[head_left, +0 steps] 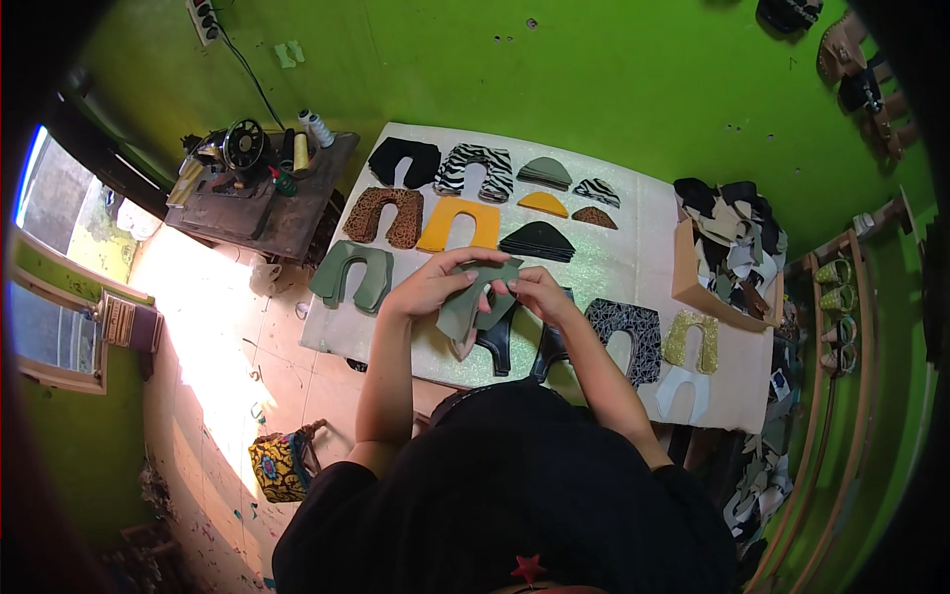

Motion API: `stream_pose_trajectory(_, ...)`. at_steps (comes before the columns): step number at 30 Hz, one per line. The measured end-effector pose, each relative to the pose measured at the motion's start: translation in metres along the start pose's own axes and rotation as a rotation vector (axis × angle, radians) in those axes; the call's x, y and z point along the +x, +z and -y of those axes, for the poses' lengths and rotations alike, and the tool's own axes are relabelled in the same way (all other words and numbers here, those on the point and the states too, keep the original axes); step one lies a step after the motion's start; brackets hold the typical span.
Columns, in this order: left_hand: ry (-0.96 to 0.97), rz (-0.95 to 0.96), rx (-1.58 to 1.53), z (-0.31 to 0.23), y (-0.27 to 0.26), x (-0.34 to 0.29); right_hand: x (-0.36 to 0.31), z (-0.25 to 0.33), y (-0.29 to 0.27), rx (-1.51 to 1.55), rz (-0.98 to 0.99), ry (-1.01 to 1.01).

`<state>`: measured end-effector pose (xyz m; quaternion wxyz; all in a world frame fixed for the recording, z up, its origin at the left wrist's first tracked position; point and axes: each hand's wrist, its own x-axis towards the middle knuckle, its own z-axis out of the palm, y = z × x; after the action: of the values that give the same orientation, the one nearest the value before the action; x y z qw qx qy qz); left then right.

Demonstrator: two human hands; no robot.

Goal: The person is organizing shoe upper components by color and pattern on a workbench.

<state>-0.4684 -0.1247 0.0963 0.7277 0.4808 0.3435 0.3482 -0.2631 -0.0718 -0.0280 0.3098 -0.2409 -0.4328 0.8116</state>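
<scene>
My left hand (431, 284) and my right hand (539, 293) are raised over the table's near middle, both closed on an olive-green cut piece (458, 317) of leather-like sheet. The piece hangs down on the left side; its full outline is partly hidden by my fingers. Beneath it lie shiny black U-shaped pieces (498, 354). To the left sits a stack of similar green U-shaped pieces (374, 280). Just beyond my hands are yellow U-shaped pieces (432, 236) and a stack of black half-moon pieces (534, 241).
Leopard-print (361, 220), black (389, 155) and zebra-print U-shapes (450, 178) line the pale table (623, 262). At right stand patterned black pieces (648, 342) and a cardboard box (685, 267) of scraps. A sewing machine (213, 153) is at far left, a patterned stool (279, 467) at near left.
</scene>
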Motion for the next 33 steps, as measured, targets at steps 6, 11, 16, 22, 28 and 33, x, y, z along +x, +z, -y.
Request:
stream_pose_trajectory(6, 0.113, -0.208, -0.015, 0.007, -0.015, -0.017, 0.009, 0.011, 0.022, -0.21, -0.046, 0.021)
stream_pose_trajectory(11, 0.052, -0.397, -0.011, 0.045, -0.058, -0.035, 0.035, 0.007, 0.037, -0.387, -0.165, -0.013)
stream_pose_trajectory(16, -0.067, -0.529, -0.22, 0.095, -0.091, -0.056, 0.073, -0.008, 0.058, -0.582, -0.172, -0.155)
stream_pose_trajectory(22, -0.012, -0.712, -0.096, 0.093, -0.131, -0.078, 0.122, -0.05, 0.08, -0.687, -0.345, -0.112)
stream_pose_trajectory(28, -0.047, -0.841, 0.207, 0.08, -0.21, -0.092, 0.165, -0.085, 0.108, -0.519, -0.256, 0.199)
stream_pose_trajectory(33, -0.065, -0.891, 0.478, 0.071, -0.237, -0.089, 0.184, -0.094, 0.133, -0.163, -0.408, 0.315)
